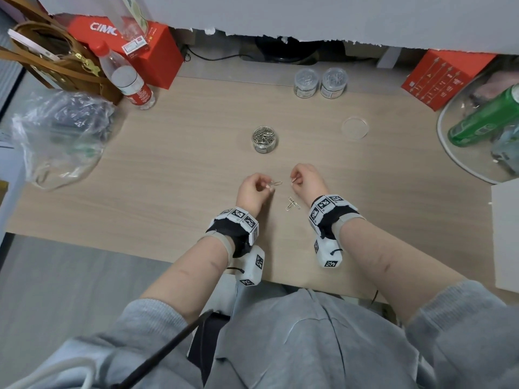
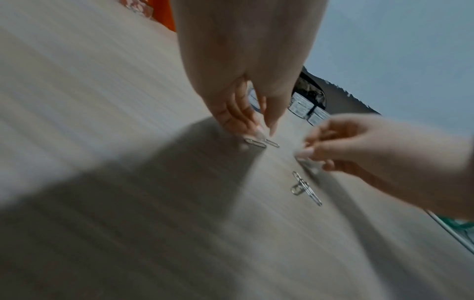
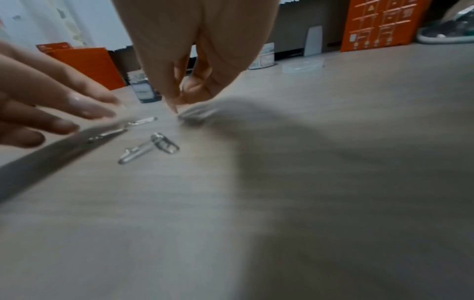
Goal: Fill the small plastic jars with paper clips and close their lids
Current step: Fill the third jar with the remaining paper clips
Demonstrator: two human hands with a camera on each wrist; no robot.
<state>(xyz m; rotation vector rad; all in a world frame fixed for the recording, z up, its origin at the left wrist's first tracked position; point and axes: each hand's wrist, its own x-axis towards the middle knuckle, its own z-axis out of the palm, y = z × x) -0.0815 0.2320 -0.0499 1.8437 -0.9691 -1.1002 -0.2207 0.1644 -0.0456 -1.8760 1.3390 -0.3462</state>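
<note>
Two hands: left (image 1: 254,189) pinches a paper clip (image 1: 276,183); right (image 1: 307,182) pinches another (image 1: 293,179).

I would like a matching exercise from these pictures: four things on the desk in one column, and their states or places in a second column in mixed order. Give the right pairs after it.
Things
1. open jar
2. loose lid
3. two closed jars
4. green bottle

States or places
A. lying on its side in a round tray at the right
B. standing side by side at the far edge of the desk
C. full of paper clips, no lid on
D. flat on the desk, right of the open jar, apart from it

Pairs: 1-C, 2-D, 3-B, 4-A
</note>
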